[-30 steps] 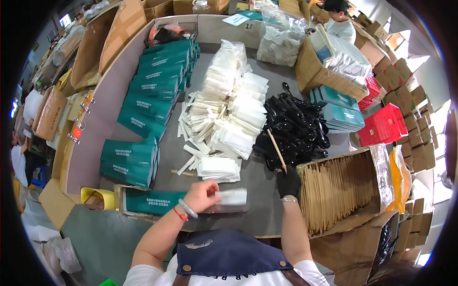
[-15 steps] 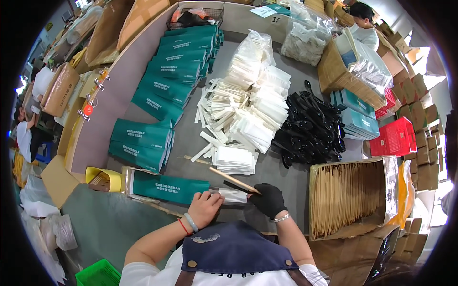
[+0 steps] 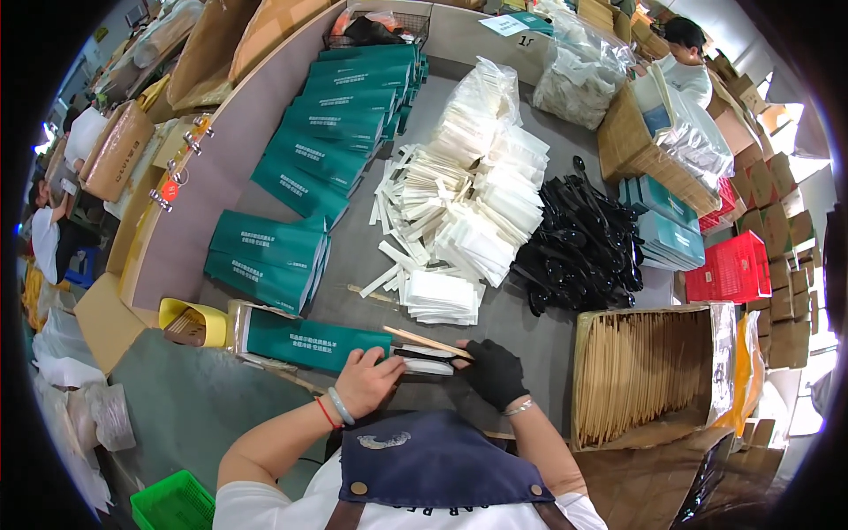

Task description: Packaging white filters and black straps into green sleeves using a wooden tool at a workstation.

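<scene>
– Two hands to check: where to look for the left hand (image 3: 369, 382)?

– At the near side of the grey table (image 3: 549, 353). Rests over the right end of a green sleeve (image 3: 314, 342), fingers bent and held close together, back of the hand upward

– Pinching anything with it?

– Cannot tell, with the underside out of sight

– And the right hand (image 3: 493, 375)?

– Wears a black glove. Pinches wooden sticks (image 3: 428, 342) by their right ends, just right of the sleeve. Slants them up toward the left, far ends close to the sleeve's right edge

– Anything beside the sticks?

– Yes, between both hands: a slim black utensil (image 3: 420, 355) and a white packet (image 3: 430, 366). Cannot tell how far into the sleeve, if at all

– And farther out?

– Mid-table, a heap of white packets (image 3: 481, 199); just right of it, a pile of black spoons (image 3: 579, 247). Nearer on the right, a cardboard box (image 3: 723, 353) packed with many more sticks. Beyond the box, a red basket (image 3: 733, 272)

– On the left?

– Overlapping green sleeves (image 3: 331, 124) along the table's side wall, plus a yellow container (image 3: 215, 322) near the left end of the touched sleeve

– Anyone else?

– At the upper right, a person (image 3: 698, 84) behind a carton (image 3: 627, 137)
</scene>
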A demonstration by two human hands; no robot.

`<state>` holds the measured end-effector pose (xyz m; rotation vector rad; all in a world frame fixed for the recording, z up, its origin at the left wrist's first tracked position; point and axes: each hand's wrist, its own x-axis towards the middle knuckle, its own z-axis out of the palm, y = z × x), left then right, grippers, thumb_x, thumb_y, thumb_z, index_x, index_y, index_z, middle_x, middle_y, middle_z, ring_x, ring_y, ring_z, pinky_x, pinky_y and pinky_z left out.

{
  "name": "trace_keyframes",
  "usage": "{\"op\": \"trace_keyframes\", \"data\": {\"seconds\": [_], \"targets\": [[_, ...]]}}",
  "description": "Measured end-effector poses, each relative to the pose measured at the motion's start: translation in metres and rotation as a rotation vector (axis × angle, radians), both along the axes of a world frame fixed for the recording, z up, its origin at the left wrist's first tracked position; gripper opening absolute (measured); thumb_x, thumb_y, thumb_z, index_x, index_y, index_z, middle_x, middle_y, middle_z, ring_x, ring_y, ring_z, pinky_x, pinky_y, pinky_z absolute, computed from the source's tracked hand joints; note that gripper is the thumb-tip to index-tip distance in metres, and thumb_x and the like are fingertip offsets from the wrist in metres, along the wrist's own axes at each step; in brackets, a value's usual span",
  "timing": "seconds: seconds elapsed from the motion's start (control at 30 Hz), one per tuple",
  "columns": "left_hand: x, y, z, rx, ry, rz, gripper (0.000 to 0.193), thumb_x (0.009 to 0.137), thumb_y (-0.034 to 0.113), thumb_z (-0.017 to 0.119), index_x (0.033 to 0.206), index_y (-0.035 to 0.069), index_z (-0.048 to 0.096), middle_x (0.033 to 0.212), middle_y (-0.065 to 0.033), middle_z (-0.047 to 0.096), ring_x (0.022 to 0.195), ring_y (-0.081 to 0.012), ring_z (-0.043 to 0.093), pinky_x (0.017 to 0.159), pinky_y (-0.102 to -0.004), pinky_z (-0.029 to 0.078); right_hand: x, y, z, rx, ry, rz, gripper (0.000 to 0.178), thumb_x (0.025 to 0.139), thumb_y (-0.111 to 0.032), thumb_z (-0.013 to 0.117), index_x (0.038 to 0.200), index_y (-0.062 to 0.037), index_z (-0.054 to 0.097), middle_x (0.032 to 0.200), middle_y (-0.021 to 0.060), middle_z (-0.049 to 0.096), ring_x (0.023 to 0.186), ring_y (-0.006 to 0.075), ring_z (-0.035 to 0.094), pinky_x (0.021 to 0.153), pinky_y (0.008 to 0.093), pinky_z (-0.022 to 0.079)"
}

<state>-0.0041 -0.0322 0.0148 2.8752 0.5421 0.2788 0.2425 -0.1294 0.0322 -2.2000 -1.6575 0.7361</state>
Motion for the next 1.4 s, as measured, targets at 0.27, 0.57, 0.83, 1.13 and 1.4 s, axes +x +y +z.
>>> {"op": "trace_keyframes", "data": {"seconds": [0.27, 0.57, 0.83, 1.13, 1.4], "targets": [[-0.015, 0.033, -0.001, -0.214, -0.041, 0.139, 0.073, 0.063, 0.035, 0.082, 0.127, 0.011, 0.055, 0.131, -0.0108, 0.049, 0.124, -0.0348, 0.041, 0.104, -0.0513, 0.032, 0.029, -0.038, -0.023, 0.124, -0.250, 0.282, 0.042, 0.085, -0.026, 0.065, 0.126, -0.0310, 0.061, 0.074, 0.0056, 0.058, 0.067, 0.0254, 0.058, 0.057, 0.0403, 0.046], [0.018, 0.023, -0.009, -0.274, -0.124, 0.023, 0.072, 0.056, 0.030, 0.084, 0.120, 0.008, 0.058, 0.121, -0.0087, 0.055, 0.112, -0.0324, 0.047, 0.098, -0.0460, 0.038, -0.032, 0.003, -0.025, 0.212, 0.289, 0.134, 0.019, 0.086, -0.026, 0.065, 0.099, -0.0131, 0.070, 0.081, 0.0139, 0.065, 0.084, 0.0311, 0.064, 0.072, 0.0401, 0.051], [0.033, 0.017, 0.000, -0.216, -0.014, 0.027, 0.074, 0.057, 0.025, 0.083, 0.123, 0.007, 0.056, 0.120, -0.0073, 0.053, 0.108, -0.0268, 0.048, 0.093, -0.0411, 0.038, -0.003, -0.030, -0.052, 0.049, 0.341, -0.272, 0.017, 0.079, -0.019, 0.072, 0.086, -0.0052, 0.065, 0.097, 0.0169, 0.062, 0.087, 0.0317, 0.063, 0.076, 0.0379, 0.051], [0.055, 0.026, 0.016, -0.184, 0.328, -0.166, 0.028, 0.079, 0.014, 0.060, 0.107, 0.019, 0.062, 0.103, -0.0101, 0.055, 0.098, -0.0285, 0.052, 0.079, -0.0398, 0.041, -0.020, -0.001, -0.002, 0.371, -0.156, 0.097, 0.052, 0.065, -0.032, 0.082, 0.107, -0.0101, 0.060, 0.102, 0.0103, 0.060, 0.095, 0.0312, 0.059, 0.086, 0.0425, 0.042], [0.027, 0.118, 0.072, -0.084, 0.104, -0.201, 0.024, 0.057, 0.009, 0.067, 0.079, 0.011, 0.061, 0.098, -0.0118, 0.054, 0.093, -0.0328, 0.054, 0.069, -0.0421, 0.048, 0.017, -0.013, 0.032, 0.246, -0.229, -0.032, 0.060, 0.058, -0.035, 0.084, 0.105, -0.0093, 0.058, 0.098, 0.0076, 0.061, 0.096, 0.0288, 0.058, 0.080, 0.0425, 0.041]]}}
